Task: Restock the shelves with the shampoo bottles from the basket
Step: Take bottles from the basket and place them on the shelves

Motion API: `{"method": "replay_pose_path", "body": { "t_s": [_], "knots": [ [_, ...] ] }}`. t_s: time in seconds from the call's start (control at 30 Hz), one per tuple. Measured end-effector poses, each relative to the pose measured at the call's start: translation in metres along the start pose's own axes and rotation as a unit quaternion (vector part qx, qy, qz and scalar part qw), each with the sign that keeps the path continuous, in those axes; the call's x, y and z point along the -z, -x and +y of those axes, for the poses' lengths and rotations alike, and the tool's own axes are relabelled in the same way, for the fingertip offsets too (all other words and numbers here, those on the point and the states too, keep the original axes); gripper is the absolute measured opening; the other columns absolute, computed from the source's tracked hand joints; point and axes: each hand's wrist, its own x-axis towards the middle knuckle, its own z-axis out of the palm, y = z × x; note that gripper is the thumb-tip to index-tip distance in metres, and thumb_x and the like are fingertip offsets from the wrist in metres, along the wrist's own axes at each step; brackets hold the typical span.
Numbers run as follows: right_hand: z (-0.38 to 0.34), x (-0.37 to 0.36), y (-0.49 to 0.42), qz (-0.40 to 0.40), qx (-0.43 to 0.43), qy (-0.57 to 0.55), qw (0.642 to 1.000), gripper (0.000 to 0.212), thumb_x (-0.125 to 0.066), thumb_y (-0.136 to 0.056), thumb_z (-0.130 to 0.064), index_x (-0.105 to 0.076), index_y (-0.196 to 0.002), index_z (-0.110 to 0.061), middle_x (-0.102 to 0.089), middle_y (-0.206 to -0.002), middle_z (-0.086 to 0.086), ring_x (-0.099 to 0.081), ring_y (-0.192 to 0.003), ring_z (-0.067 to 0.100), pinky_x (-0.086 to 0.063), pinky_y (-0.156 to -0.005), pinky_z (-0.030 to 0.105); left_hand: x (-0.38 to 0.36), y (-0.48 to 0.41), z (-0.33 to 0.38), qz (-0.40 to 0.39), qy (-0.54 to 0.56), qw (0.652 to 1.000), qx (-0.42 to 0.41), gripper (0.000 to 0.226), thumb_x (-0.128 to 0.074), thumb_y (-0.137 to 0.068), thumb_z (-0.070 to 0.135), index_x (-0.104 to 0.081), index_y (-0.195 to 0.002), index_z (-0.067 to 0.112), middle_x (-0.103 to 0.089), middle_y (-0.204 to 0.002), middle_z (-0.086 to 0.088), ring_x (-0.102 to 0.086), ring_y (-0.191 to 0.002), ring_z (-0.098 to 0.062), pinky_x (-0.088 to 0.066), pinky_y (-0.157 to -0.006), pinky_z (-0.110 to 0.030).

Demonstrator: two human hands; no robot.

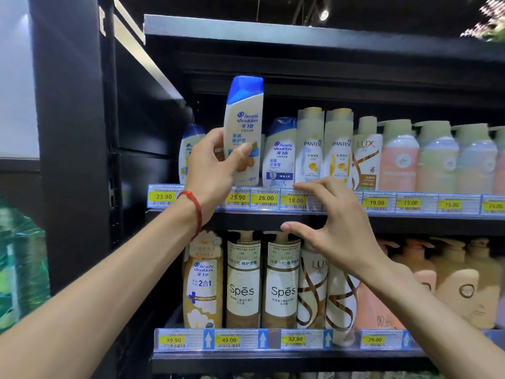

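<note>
the left hand (pixel 211 170) pinches the bottle (pixel 243 127) low down, thumb across its label, base nearly at the shelf (pixel 410 218). the right hand (pixel 336 222) hovers empty, fingers spread wide. held that low it could tip and knock the neighbour (pixel 280 154) just right of the thumb.

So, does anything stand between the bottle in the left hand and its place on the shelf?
Nothing visible does. The left hand holds the bottle at the upper shelf front, above the 25.90 tag, with the right hand aside. The slot behind it is hidden.
</note>
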Motion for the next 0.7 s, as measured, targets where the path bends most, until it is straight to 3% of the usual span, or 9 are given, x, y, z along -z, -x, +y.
{"method": "replay_pose_path", "body": {
  "t_s": [0.33,0.47,0.6,0.7],
  "knots": [
    [-0.007,0.002,0.001,-0.005,-0.033,-0.003,0.999,0.065,-0.086,-0.078,-0.051,-0.065,-0.134,-0.024,-0.059,-0.118,-0.005,-0.054,-0.114,0.015,-0.04,-0.092,0.028,0.004,-0.011,-0.009,-0.04,-0.145,0.987,0.06,0.029,-0.074,-0.092,0.035,-0.069,-0.116,0.018,-0.078,-0.09,0.004,-0.075,-0.074,-0.003,-0.057,-0.061,-0.017],
    [-0.007,0.0,0.002,0.001,-0.04,-0.003,0.999,0.065,-0.087,-0.077,-0.05,-0.065,-0.133,-0.024,-0.058,-0.119,-0.006,-0.053,-0.114,0.014,-0.038,-0.092,0.027,0.006,-0.017,-0.009,-0.078,-0.188,0.976,0.081,0.03,-0.077,-0.089,0.035,-0.062,-0.109,0.018,-0.075,-0.102,0.003,-0.073,-0.077,-0.003,-0.06,-0.064,-0.019],
    [-0.007,-0.002,0.003,0.007,-0.04,-0.002,0.999,0.066,-0.087,-0.077,-0.05,-0.064,-0.134,-0.025,-0.058,-0.119,-0.007,-0.054,-0.115,0.015,-0.039,-0.093,0.028,0.01,-0.024,-0.007,-0.119,-0.204,0.966,0.107,0.021,-0.075,-0.092,0.033,-0.066,-0.104,0.018,-0.077,-0.101,-0.004,-0.075,-0.09,-0.018,-0.062,-0.083,-0.044],
    [-0.007,-0.002,0.004,0.008,-0.041,0.001,0.999,0.066,-0.086,-0.078,-0.051,-0.064,-0.134,-0.025,-0.058,-0.12,-0.007,-0.053,-0.115,0.014,-0.038,-0.092,0.027,0.014,-0.027,-0.002,-0.146,-0.23,0.954,0.126,0.016,-0.074,-0.092,0.034,-0.07,-0.096,0.019,-0.078,-0.098,-0.005,-0.073,-0.093,-0.021,-0.06,-0.086,-0.044]
  ]
}}
